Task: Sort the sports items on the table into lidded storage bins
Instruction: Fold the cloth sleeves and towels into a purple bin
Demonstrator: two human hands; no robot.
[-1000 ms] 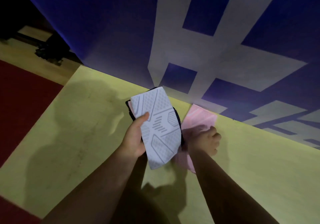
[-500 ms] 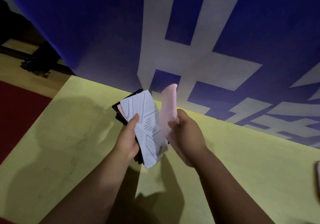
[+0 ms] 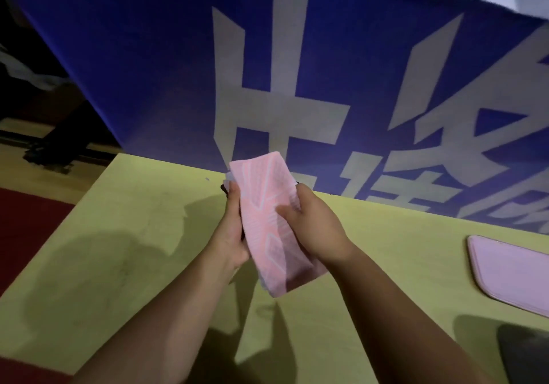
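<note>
A stack of flat patterned items is held above the yellow table (image 3: 124, 235). The pink one (image 3: 267, 220) with white line patterns lies on top and faces me; a white edge and a dark edge peek out behind it at the upper left. My left hand (image 3: 231, 229) grips the stack's left side, thumb along the edge. My right hand (image 3: 312, 223) holds the right side, with its thumb pressed on the pink face.
A pale pink lid or tray (image 3: 511, 276) lies on the table at the right edge. A dark object (image 3: 525, 354) shows at the bottom right corner. A blue banner (image 3: 148, 71) with large white characters stands behind the table. Red floor lies to the left.
My right hand picked the pink item up from the table and laid it on top of the white one in my left hand. Both hands now hold the stack; the view shifted right.
</note>
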